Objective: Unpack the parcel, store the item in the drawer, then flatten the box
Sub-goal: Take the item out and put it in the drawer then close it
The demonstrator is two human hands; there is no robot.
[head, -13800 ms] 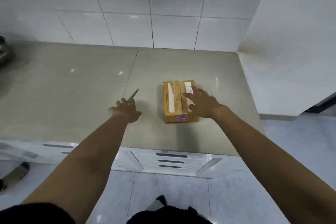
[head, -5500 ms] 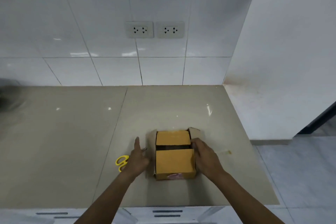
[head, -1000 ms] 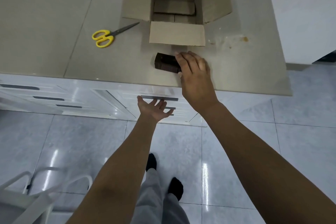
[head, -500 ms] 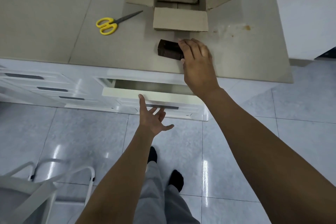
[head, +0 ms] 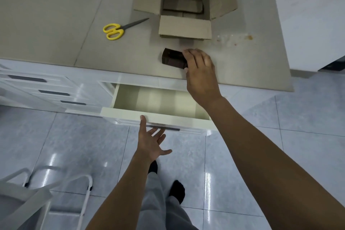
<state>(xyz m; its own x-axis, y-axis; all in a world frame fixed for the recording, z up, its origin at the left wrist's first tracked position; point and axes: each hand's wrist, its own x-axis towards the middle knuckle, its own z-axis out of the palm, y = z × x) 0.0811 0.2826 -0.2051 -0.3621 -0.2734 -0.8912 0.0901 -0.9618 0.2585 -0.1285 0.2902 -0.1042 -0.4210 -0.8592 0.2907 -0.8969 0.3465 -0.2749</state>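
- The drawer [head: 160, 101] stands pulled out beneath the counter [head: 56, 15] edge, directly below the item.
- The box [head: 184, 5] sits open behind.
- The right hand [head: 200, 73] grips the dark item [head: 172, 58], long axis crosswise.
- The left hand [head: 151, 142], fingers spread and holding nothing, touches the drawer front.

The box [head: 184, 28] is plain brown cardboard, matt and a little rough, while the small item [head: 172, 58] looks like dark cardboard with a slight sheen. The scissors [head: 122, 27] have glossy yellow plastic handles and dull grey metal blades, and the countertop [head: 56, 15] is smooth beige stone with a soft shine. The drawer [head: 156, 115] is white with a smooth painted-looking finish, and the floor tiles [head: 280, 155] are very glossy and reflect the light.
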